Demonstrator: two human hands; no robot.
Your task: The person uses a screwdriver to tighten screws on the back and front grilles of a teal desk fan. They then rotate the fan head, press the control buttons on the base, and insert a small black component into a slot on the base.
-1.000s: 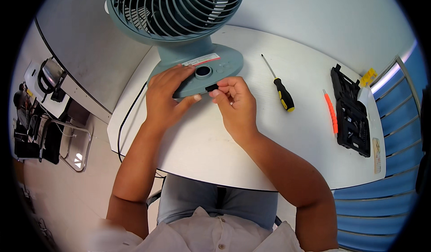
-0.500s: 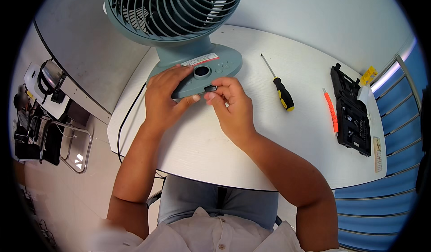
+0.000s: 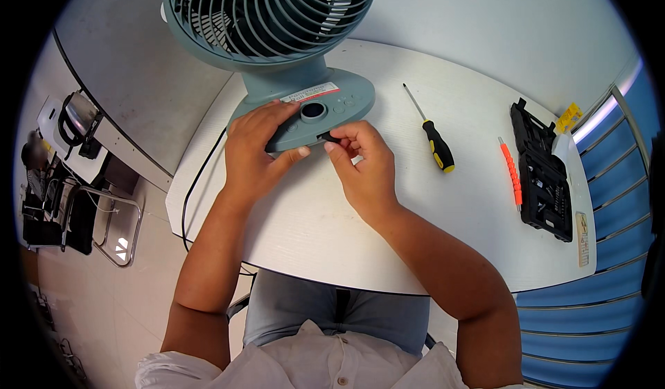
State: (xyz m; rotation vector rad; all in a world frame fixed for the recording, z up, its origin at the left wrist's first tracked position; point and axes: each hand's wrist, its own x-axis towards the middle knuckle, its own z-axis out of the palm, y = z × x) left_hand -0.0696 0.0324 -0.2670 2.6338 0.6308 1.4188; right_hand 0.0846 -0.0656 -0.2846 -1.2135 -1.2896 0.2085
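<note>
A grey-green fan [image 3: 273, 22] stands on the white table, its round grille tilted up over an oval base. On the base are a round dark display [image 3: 314, 110], raised buttons and a white-and-red label [image 3: 312, 92]. My left hand [image 3: 255, 134] holds the base's left front, fingers over the top and thumb along the front rim. At that front rim, my right hand [image 3: 364, 157] pinches a small black piece [image 3: 328, 137] between thumb and fingertips. The piece sits at a slot in the rim; its far end is hidden, so its kind is unclear.
To the right lies a black-and-yellow screwdriver [image 3: 438, 146]. Farther right are an orange flexible bit shaft [image 3: 511, 174] and an open black tool case [image 3: 546, 188]. A black cable [image 3: 195, 188] runs down the table's left side. Metal rails [image 3: 616, 195] stand beyond the right edge.
My right hand has shifted slightly right, and the black piece has come a little away from the rim and tilted. My left hand and the fan have barely moved.
</note>
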